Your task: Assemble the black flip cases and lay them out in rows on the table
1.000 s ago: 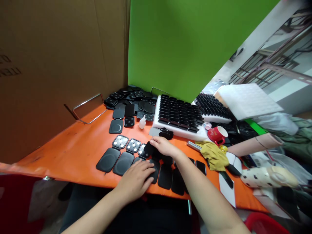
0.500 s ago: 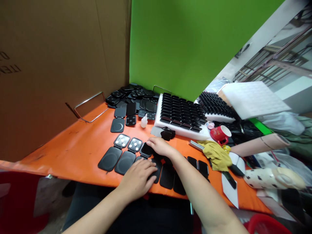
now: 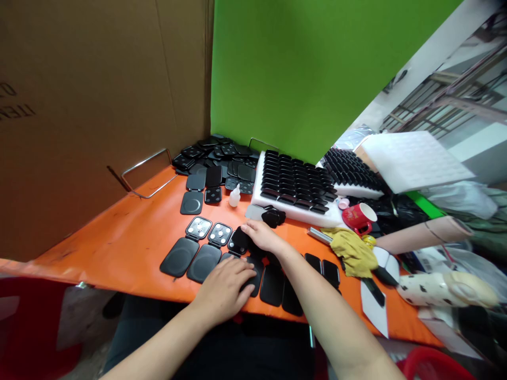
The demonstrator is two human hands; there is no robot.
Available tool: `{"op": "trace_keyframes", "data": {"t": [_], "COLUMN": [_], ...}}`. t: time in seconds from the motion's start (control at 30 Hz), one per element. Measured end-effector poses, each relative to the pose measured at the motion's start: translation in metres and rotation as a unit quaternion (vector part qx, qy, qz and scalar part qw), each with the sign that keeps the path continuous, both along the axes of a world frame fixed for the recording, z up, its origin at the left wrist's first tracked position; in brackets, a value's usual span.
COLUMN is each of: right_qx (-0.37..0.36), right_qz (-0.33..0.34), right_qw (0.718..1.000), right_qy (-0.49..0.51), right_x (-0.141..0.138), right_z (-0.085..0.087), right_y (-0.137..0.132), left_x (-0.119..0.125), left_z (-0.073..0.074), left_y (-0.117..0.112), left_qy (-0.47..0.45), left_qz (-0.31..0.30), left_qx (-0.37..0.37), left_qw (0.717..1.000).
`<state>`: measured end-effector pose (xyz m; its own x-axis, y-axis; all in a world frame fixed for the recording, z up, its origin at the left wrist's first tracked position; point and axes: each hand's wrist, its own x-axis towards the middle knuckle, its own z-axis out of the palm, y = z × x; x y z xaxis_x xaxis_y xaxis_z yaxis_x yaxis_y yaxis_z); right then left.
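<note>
My left hand lies flat, fingers stretched out, over the lower halves of a row of black hinged folding pads. My right hand pinches a thin black square cover plate, tilted up from the upper half of the third pad. Below the plate's left edge, part of that half with a silver disc shows. To the left, two open pads have bare upper halves with several silver discs. Further right in the row, black lower halves lie flat; my right forearm hides part of them.
A white foam tray of black pieces stands behind my hands. A heap of black plates and a small white dropper bottle are at the back. On the right are a yellow cloth, a red mug and a cardboard tube.
The black cover plate in my right hand has tilted up and shifted slightly right, baring part of the half beneath. My left hand has stayed in place.
</note>
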<state>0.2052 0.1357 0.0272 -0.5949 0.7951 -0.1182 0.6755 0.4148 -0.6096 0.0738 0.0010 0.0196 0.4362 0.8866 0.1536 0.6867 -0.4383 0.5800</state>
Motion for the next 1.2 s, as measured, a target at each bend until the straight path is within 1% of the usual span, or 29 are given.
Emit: {"op": "trace_keyframes", "data": {"t": [0.13,0.4,0.67,0.9,1.2], "right_qx": [0.017,0.063,0.086,0.094,0.091], "right_qz": [-0.001,-0.004,-0.005,0.019,0.026], "right_qw": [1.0,0.996,0.992,0.991,0.991], "right_qy": [-0.01,-0.061,-0.088,-0.097,-0.098], "right_x": [-0.001,-0.007,-0.01,-0.011,-0.009], "right_z": [-0.001,-0.004,-0.004,-0.003,-0.004], "right_y": [-0.003,-0.01,-0.013,-0.009,-0.008], "left_x": [0.0,0.001,0.0,0.0,0.0], "left_z": [0.0,-0.003,-0.001,0.0,-0.001], "left_y": [0.0,0.0,0.0,0.0,-0.001], "left_qy": [0.0,-0.004,-0.006,-0.001,-0.002], "left_qz": [0.002,0.007,0.002,0.001,0.001], "left_qx": [-0.003,-0.004,-0.009,-0.013,-0.011], "left_qw": [1.0,1.0,1.0,1.0,1.0]}}
